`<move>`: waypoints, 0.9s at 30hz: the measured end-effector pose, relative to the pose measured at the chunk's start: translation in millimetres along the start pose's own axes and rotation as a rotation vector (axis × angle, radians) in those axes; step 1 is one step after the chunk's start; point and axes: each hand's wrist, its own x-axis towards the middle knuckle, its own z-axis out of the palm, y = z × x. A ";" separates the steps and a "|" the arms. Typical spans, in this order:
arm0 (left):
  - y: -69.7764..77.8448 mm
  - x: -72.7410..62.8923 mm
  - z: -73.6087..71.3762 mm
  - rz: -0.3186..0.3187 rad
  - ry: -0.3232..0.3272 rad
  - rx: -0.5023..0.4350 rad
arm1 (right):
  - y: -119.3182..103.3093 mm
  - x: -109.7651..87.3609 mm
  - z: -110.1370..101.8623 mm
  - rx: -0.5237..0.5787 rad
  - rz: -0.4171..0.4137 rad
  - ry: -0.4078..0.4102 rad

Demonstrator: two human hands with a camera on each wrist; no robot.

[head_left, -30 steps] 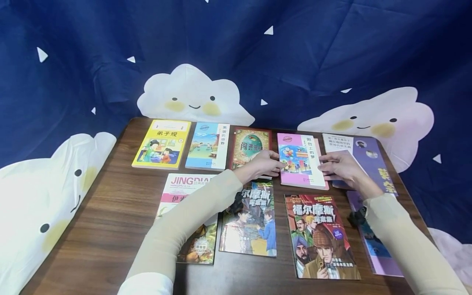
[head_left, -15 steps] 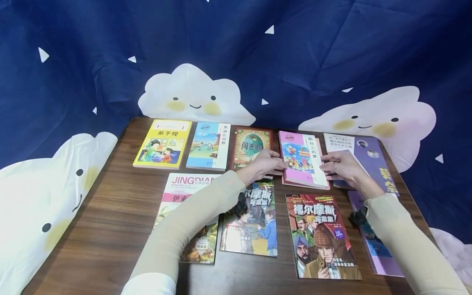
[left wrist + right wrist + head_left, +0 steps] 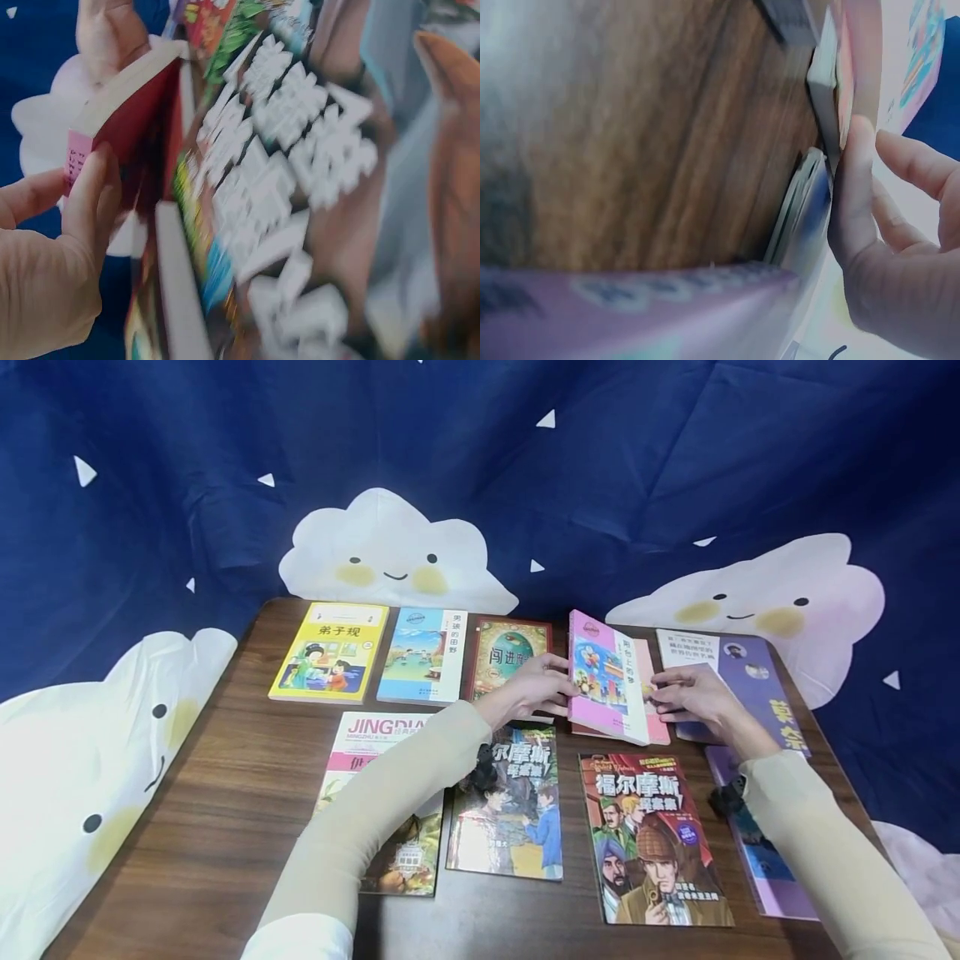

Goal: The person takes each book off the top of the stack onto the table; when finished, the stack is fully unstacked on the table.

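A pink-and-white paperback (image 3: 602,677) stands tilted, its left, spine side raised. My left hand (image 3: 528,687) grips that spine side; the left wrist view shows thumb and fingers on the pink spine (image 3: 79,156). At the book's right edge is my right hand (image 3: 693,696), thumb and finger pinching near the page edge in the right wrist view. Beneath the tilted book lies another pink book (image 3: 654,717). Left of it, partly behind my left hand, lies a red-framed book with a green oval (image 3: 510,652).
A yellow book (image 3: 330,652) and a blue one (image 3: 422,656) lie at the back left. A purple book (image 3: 757,685) lies right of my right hand. Nearer are two comic-style books (image 3: 660,843) and a pink-white book (image 3: 401,877) on the wooden table (image 3: 202,810).
The pink-and-white book lay flat a second ago; its left side has since risen, so its cover now slants toward the right. Both hands have hardly shifted.
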 end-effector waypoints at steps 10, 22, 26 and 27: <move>23.9 -42.0 -51.2 0.064 -0.048 0.004 | -2.5 4.1 -7.6 0.010 0.062 0.045; 49.0 -142.7 -140.6 0.155 0.026 0.113 | -5.6 2.3 -8.1 -0.113 0.052 0.123; 47.7 -189.4 -174.2 0.170 0.069 0.131 | -6.6 1.0 -7.5 -0.125 0.051 0.113; 45.4 -201.1 -182.5 0.173 0.078 0.126 | -6.7 0.8 -7.5 -0.125 0.052 0.108</move>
